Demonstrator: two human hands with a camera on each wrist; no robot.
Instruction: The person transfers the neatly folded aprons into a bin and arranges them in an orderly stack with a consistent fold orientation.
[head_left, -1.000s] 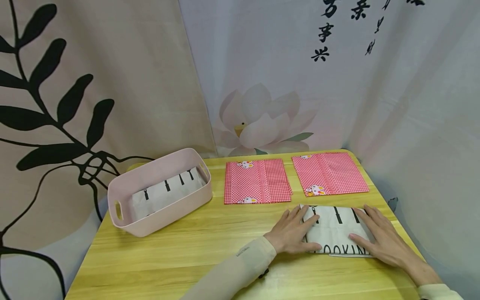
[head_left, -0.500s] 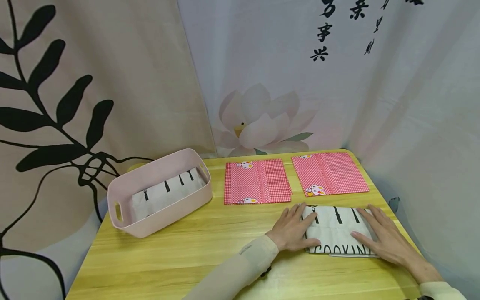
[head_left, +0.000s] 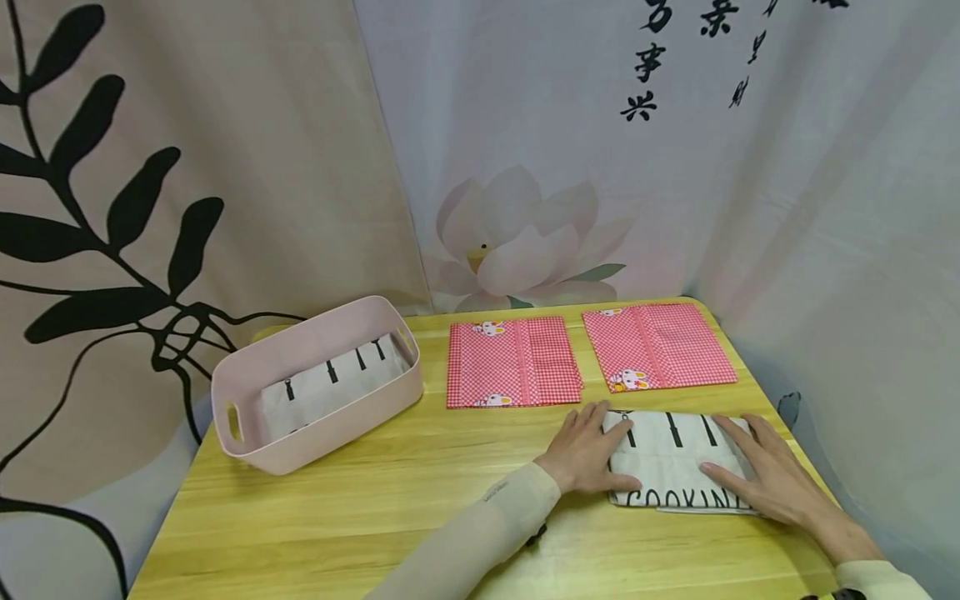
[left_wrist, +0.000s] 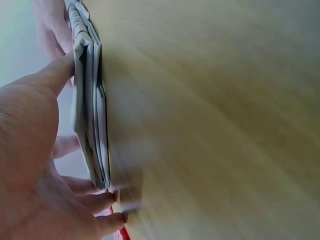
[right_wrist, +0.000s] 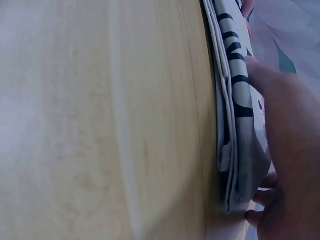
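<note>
A folded white cloth (head_left: 678, 454) with black lettering reading "COOKIN" and dark printed shapes lies flat on the table at the right of the head view. My left hand (head_left: 588, 454) rests at its left end, the thumb on top and the fingers extended along the edge. Over the right end lies my right hand (head_left: 772, 479), fingers spread, covering the end of the lettering. Several stacked layers of the cloth (left_wrist: 89, 110) show along the edge in the left wrist view. The right wrist view shows my thumb (right_wrist: 265, 77) touching the cloth's upper face.
Two folded red checked cloths (head_left: 513, 362) (head_left: 660, 346) with rabbit prints lie behind the white one. A pink basket (head_left: 322, 437) at the left contains another white printed cloth (head_left: 330, 385). Curtains (head_left: 540, 100) stand behind the wooden table (head_left: 360, 500), whose right edge runs near my right hand.
My left thumb has drawn back slightly, uncovering the first letter of the print. The right hand has shifted a little to the right. The cloth stays nearly in place.
</note>
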